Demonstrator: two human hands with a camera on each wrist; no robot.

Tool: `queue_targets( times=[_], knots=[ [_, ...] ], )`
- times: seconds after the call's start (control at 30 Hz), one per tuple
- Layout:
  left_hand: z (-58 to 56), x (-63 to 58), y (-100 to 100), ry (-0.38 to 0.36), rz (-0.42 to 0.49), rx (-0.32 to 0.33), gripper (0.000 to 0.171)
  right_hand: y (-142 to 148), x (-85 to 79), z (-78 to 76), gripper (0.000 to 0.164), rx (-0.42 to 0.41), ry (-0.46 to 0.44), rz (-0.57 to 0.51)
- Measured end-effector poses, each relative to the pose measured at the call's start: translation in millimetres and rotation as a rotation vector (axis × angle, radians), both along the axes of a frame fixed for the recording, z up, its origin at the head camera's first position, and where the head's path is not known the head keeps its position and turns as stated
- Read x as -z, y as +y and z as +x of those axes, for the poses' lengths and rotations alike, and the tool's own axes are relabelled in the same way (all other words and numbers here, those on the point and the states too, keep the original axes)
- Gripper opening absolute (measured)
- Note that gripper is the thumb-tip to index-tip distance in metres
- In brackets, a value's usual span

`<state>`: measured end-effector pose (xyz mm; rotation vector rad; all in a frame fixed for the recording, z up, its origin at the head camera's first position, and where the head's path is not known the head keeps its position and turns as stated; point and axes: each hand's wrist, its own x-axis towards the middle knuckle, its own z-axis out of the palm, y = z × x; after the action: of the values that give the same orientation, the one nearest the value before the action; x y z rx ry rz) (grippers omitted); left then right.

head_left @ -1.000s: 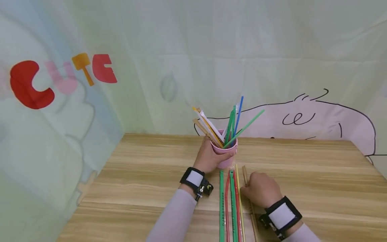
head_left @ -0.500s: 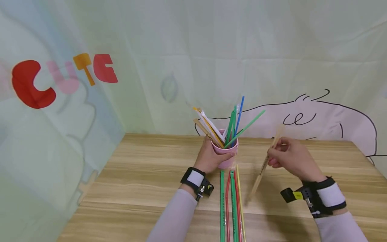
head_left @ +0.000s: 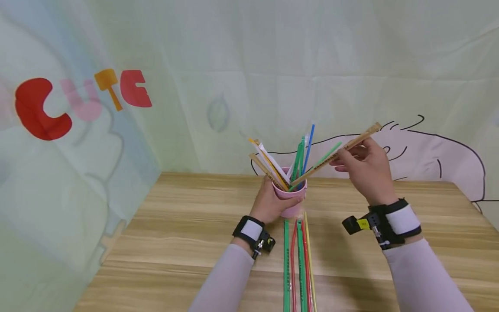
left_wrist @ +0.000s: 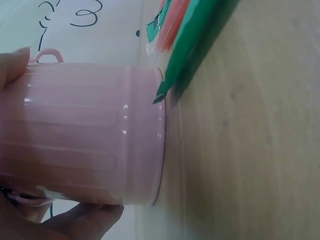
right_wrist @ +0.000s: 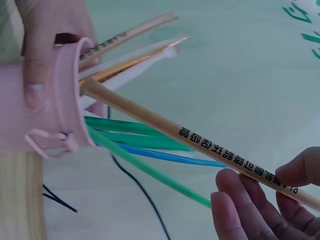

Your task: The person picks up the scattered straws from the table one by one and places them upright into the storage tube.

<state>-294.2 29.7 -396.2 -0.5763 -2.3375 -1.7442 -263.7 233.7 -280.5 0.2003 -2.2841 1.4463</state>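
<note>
My left hand (head_left: pixel 270 201) grips a pink cup (left_wrist: pixel 85 125) that stands on the table, thumb and fingers around its side. Several straws lean out of it: brown, orange, white, green and a blue straw (head_left: pixel 308 147). Between thumb and fingers, my right hand (head_left: pixel 368 169) pinches a brown paper-wrapped straw (right_wrist: pixel 200 145) with dark printed characters. That straw slants down to the left, its lower end at the cup's mouth. In the right wrist view this end overlaps the rim; how deep it goes I cannot tell. A light green straw (right_wrist: pixel 155 172) lies close under it.
In front of the cup, several straws lie side by side on the wooden table (head_left: pixel 175 225): green-wrapped straws (head_left: pixel 286 264), red straws (head_left: pixel 293 268) and a yellow straw (head_left: pixel 310 260). A printed cloth (head_left: pixel 234 86) hangs behind the table.
My right hand has lifted the brown straw from the table, right of the row, and carried it up and over to the cup's mouth. The left hand and cup have stayed in place.
</note>
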Motion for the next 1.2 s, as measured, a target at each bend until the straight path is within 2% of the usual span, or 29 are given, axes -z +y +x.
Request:
queue_targets(
  times=[0.07,0.17,0.33,0.43,0.6,0.67,0.77,0.9,1.0,1.2],
  knots=[
    [-0.3,0.2,0.5,0.022,0.003,-0.001,0.082,-4.2,6.6,-5.2,0.032,0.01,-0.018,0.03],
    [-7.3,8.1,2.2,0.045,-0.019,-0.012,0.083,-9.4,16.7,-10.4,0.032,0.023,-0.052,0.085],
    [-19.2,21.1,3.8,0.015,-0.051,-0.019,0.087,-17.1,30.7,-15.4,0.03,0.048,-0.078,0.162],
    [-16.8,17.2,3.5,0.015,-0.026,-0.002,0.086,-21.6,38.5,-18.1,0.028,0.052,-0.077,0.195],
    [-3.9,1.3,3.1,0.034,0.018,0.034,0.078,-28.6,50.4,-22.0,0.026,0.04,-0.075,0.235],
    [-0.3,-1.6,3.6,0.024,0.013,0.028,0.079,-30.0,54.1,-23.1,0.026,0.047,-0.072,0.262],
    [0.7,-1.2,5.2,0.009,0.006,0.015,0.081,-29.8,57.6,-23.5,0.027,0.065,-0.068,0.308],
    [-8.7,11.2,8.1,0.015,-0.043,-0.01,0.086,-25.1,61.0,-23.1,0.029,0.069,-0.078,0.347],
    [-17.6,21.4,10.1,0.02,-0.069,-0.02,0.09,-19.7,62.5,-22.2,0.036,0.076,-0.11,0.339],
    [-23.4,27.0,10.5,0.024,-0.053,-0.012,0.093,-9.4,59.8,-18.4,0.065,0.076,-0.212,0.33]
  ],
)
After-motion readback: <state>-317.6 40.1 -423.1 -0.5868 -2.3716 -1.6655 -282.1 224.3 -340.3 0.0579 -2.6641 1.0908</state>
